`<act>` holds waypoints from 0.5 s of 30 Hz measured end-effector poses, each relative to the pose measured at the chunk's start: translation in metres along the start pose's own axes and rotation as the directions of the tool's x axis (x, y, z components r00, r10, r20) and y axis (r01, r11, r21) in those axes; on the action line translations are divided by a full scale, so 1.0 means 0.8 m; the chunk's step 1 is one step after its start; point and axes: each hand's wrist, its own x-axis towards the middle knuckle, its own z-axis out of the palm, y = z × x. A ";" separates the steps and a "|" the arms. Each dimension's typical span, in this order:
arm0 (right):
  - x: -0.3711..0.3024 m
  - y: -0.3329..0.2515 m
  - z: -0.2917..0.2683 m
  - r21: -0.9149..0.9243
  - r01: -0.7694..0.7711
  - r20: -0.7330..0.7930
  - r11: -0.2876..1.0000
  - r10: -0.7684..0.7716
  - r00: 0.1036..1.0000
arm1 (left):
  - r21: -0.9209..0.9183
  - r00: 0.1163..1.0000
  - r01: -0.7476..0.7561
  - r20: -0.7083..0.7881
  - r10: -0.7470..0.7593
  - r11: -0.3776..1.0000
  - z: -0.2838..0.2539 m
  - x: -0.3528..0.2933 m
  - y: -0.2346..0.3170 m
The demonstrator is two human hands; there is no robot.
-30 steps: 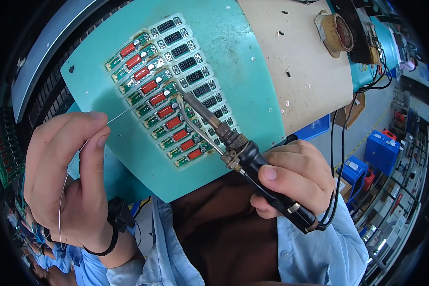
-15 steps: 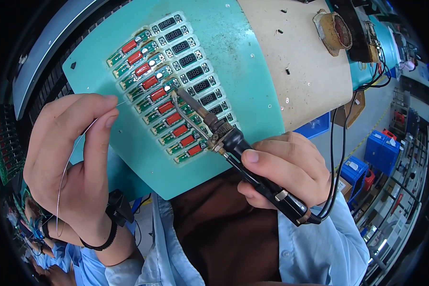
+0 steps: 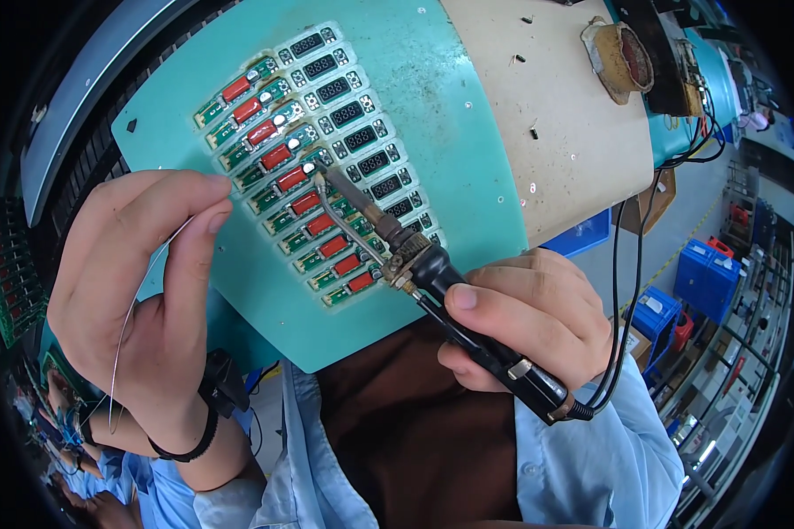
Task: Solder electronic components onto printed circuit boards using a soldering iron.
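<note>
My left hand (image 3: 119,282) pinches a thin solder wire (image 3: 125,339) between thumb and forefinger, just left of the circuit boards. The wire's tail loops down past the palm toward the wrist. In my right hand (image 3: 538,309) is a black-handled soldering iron (image 3: 437,269) with a thin metal tube running alongside its shaft. Its tip points up and left, at the middle of the board row, beside a red rectangular component (image 3: 293,178). Several narrow green boards lie in a slanting row, each with a red component and a small black digit display (image 3: 359,139). The iron covers part of them.
Beneath the boards is a teal mat (image 3: 423,106), beside a beige surface (image 3: 547,115) with small black bits on it. A round brown holder (image 3: 622,62) stands at the far right. Black cables (image 3: 620,291) trail from the iron. Blue bins (image 3: 706,280) stand farther right.
My left hand has shifted slightly right, its fingertips closer to the boards, with the solder wire in its pinch. The soldering iron has hardly moved.
</note>
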 end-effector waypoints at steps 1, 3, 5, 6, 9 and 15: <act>-0.001 0.001 0.000 -0.001 -0.001 -0.002 1.000 0.001 1.000 | -0.003 1.000 -0.001 -0.001 0.001 1.000 0.002 0.001 0.000; 0.000 0.000 0.001 0.005 0.002 -0.001 1.000 -0.002 1.000 | 0.000 1.000 0.005 -0.004 -0.005 1.000 -0.001 0.000 0.001; 0.000 -0.001 0.002 0.007 0.006 -0.008 1.000 -0.006 1.000 | 0.015 1.000 0.010 -0.015 -0.009 1.000 -0.004 -0.002 0.003; 0.000 -0.001 0.003 0.008 0.009 -0.012 1.000 -0.009 1.000 | 0.022 1.000 0.012 -0.021 -0.012 1.000 -0.006 -0.002 0.004; -0.002 0.000 0.003 0.004 0.013 -0.017 1.000 -0.013 1.000 | 0.051 0.998 -0.019 -0.054 0.021 0.999 -0.005 0.000 0.005; -0.004 0.000 0.004 0.021 0.017 -0.050 1.000 -0.015 0.999 | 0.045 0.999 0.041 -0.032 -0.039 0.998 -0.011 -0.010 0.009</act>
